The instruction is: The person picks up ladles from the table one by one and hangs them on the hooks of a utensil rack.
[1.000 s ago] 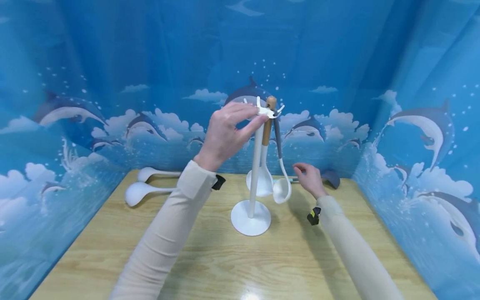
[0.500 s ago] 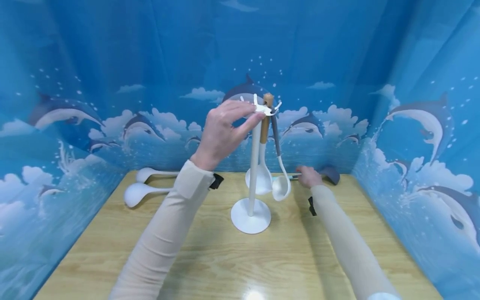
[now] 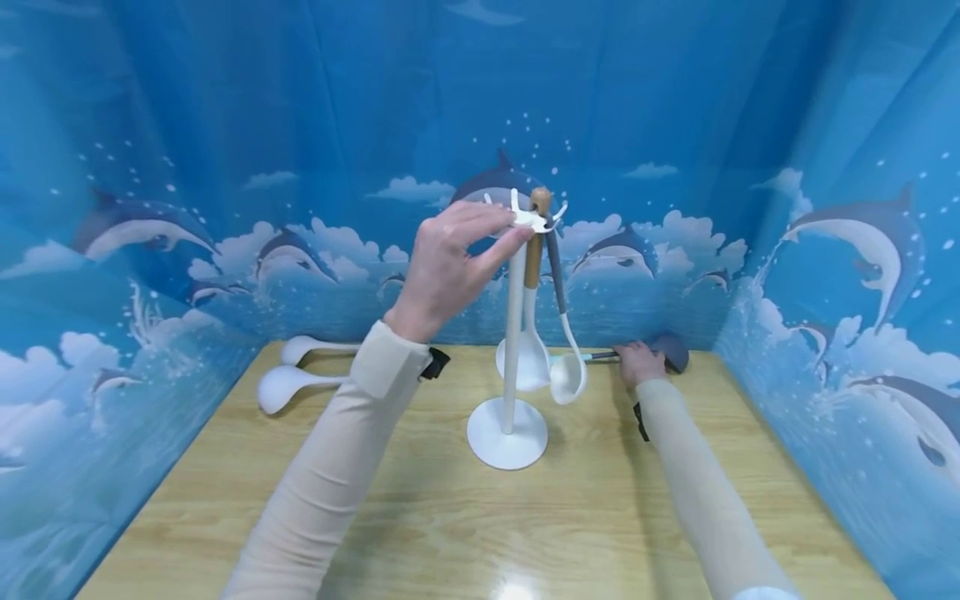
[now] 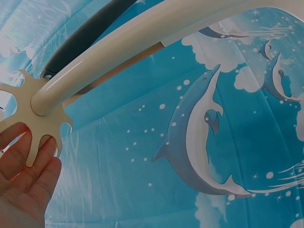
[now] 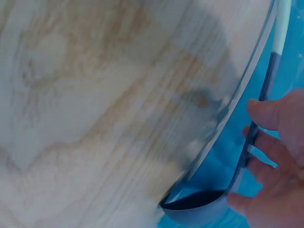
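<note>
My left hand point(image 3: 446, 267) pinches the hooked top of a white utensil stand point(image 3: 515, 333) between thumb and fingers; in the left wrist view its fingers point(image 4: 28, 164) lie against the prongs. On the stand's far right side hang a white utensil with a wooden handle point(image 3: 533, 262) and a white ladle point(image 3: 567, 379) with a grey handle. At the back right of the table, my right hand point(image 3: 640, 363) grips a dark ladle point(image 5: 202, 209) by its handle near the bowl. That handle ends in a pale mint section point(image 5: 282, 28).
Two white ladles, one front point(image 3: 281, 387) and one behind point(image 3: 300, 346), lie at the back left of the wooden table point(image 3: 480, 525), handles partly behind my left sleeve. A blue dolphin-printed curtain point(image 3: 375, 125) closes in the back and sides.
My right hand has moved down and then right along the dark ladle, closing on its handle near the bowl. My left hand stays on the stand's top.
</note>
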`<state>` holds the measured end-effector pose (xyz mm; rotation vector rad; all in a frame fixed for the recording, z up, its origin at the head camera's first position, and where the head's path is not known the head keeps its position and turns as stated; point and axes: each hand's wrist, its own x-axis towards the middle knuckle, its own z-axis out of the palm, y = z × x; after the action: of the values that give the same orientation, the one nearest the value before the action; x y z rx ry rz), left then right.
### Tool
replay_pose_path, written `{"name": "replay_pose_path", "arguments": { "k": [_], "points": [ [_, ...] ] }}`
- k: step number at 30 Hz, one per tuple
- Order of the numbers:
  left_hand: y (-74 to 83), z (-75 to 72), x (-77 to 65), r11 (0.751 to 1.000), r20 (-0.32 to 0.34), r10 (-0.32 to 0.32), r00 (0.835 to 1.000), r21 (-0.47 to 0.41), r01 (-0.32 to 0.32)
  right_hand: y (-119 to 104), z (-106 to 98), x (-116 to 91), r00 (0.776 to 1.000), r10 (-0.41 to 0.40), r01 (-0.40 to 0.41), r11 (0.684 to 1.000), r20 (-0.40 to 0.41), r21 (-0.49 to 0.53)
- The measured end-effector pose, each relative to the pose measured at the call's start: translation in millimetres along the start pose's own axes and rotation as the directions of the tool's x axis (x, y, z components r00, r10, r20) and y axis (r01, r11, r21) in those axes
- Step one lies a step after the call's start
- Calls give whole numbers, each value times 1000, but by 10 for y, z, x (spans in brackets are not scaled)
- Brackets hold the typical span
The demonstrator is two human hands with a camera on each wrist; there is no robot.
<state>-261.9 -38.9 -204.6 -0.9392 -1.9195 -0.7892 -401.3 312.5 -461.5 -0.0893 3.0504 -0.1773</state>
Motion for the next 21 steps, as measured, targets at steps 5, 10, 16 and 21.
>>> {"name": "replay_pose_path", "arguments": {
  "k": [5,10,16,21],
  "points": [
    [2,0,-1,1000,-8,1,1000,-2,-1,-3,17,-18,998,30,-27,998,-54,48],
    [3,4,-5,1000,-6,1,1000,2,-1,22,56,-56,994,43,-41,999,-97,28],
    [-7,17,4,1000,-8,8,1000,1,-8,48,165,-147,981,41,-36,999,-192,28],
    [-5,16,-5,1000,-16,1,1000,-1,-1,59,195,-252,970,19,-14,1000,-242,23]
  ]
}}
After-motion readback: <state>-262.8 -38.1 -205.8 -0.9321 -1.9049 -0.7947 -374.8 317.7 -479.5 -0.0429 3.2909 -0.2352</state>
